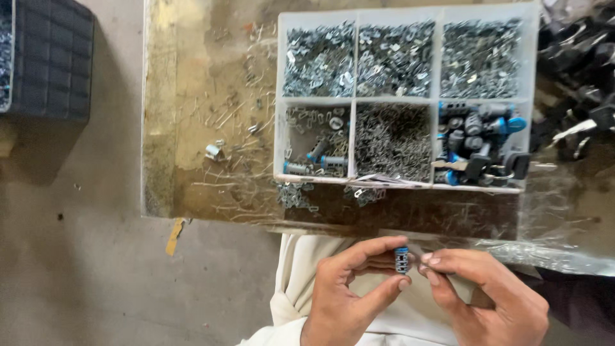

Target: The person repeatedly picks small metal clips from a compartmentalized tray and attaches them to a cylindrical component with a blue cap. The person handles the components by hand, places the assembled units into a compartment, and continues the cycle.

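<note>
The left hand [349, 291] pinches a small grey cylinder [401, 260] with a blue end, just below the parts tray [353, 101], steadying it. The right hand [487, 291] presses its fingertips [428, 259] together against the cylinder's side, seemingly fitting something too small to make out.

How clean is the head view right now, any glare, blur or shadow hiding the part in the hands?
Head view: soft, even light, no hard glare. The small blue-capped cylinder between left hand and right hand is slightly soft but readable. The compartment tray is compression-smeared, so its metal bits blur together. The black pile at far right sits in shadow.
</note>
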